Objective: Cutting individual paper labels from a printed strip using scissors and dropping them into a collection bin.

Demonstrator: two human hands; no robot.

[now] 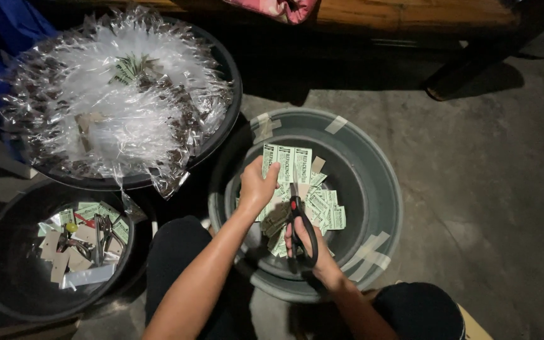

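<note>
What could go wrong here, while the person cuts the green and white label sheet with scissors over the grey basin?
1. The left hand grips the label sheet close to the blades of the scissors, so a slip might nick a finger.
2. The light is dim, so the cut may run crooked.
3. Cut labels pile up in the grey basin under the right hand and may hide the cutting line.

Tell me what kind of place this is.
Probably an informal home packing spot on a bare concrete floor. The right hand works scissors on a green label strip held by the left hand over a grey tub, beside a basin of clear plastic packets.
</note>
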